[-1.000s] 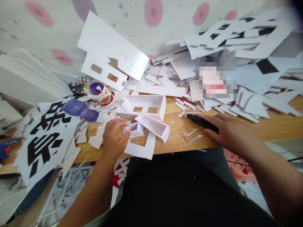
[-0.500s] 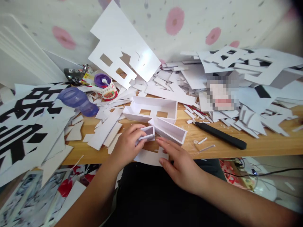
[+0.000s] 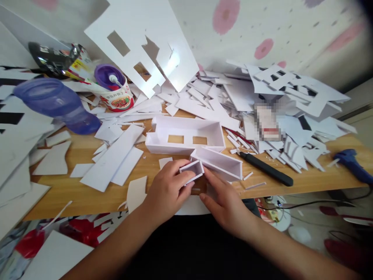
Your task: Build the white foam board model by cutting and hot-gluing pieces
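Note:
My left hand [image 3: 170, 190] is closed around a small white foam-board box [image 3: 192, 170] at the front edge of the wooden table [image 3: 81, 190]. My right hand [image 3: 225, 198] lies beside it with fingers stretched out, touching the flat white sheet [image 3: 190, 206] underneath and the side of the small box. A longer open white trough [image 3: 220, 163] sits just right of the small box. Behind them stands a larger white tray with two square cut-outs [image 3: 186, 134]. A black knife [image 3: 266, 168] lies on the table to the right, apart from both hands.
White board scraps and strips [image 3: 116, 159] cover the table. A big cut sheet [image 3: 145, 42] leans on the wall. A purple bottle [image 3: 55, 103] lies at left near a printed cup [image 3: 115, 93]. A blue tool [image 3: 354, 165] sits at far right. Cut-out sheets [image 3: 294, 91] pile at back right.
My right hand left the black knife and came over to the small box. The left hand kept hold of the box. The camera moved closer and lower over the table.

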Demonstrator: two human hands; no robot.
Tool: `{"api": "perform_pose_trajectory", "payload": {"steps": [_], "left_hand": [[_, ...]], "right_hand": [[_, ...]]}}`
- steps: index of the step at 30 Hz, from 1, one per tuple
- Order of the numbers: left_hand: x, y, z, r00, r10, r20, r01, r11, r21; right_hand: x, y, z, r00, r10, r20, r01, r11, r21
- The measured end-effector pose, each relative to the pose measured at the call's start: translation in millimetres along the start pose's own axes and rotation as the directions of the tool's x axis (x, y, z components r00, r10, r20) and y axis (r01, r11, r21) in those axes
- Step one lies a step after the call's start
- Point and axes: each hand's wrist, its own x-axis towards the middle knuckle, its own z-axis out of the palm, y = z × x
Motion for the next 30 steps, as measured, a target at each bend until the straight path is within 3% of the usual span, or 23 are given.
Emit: {"api": "perform_pose_trajectory", "payload": {"steps": [8, 23, 30], "left_hand": [[2.1, -0.5, -0.1, 1.000, 0.005, 0.005, -0.005, 1.000, 0.014], [2.8, -1.7, 7.6, 0.999, 0.041, 0.029, -0.044, 0.992, 0.122], [3.8, -2.4, 2.9, 0.998, 0.030, 0.060, -0.041, 0.981, 0.188]], "right_hand": [[0.0, -7.9, -3.9, 0.996, 0.044, 0.083, -0.037, 0.996, -0.077], [6.5, -10.8, -7.7, 0.987, 0.060, 0.149, -0.055, 0.998, -0.036], [1.4, -10.7, -14.6, 0.992, 0.045, 0.119, -0.044, 0.999, -0.016]]}}
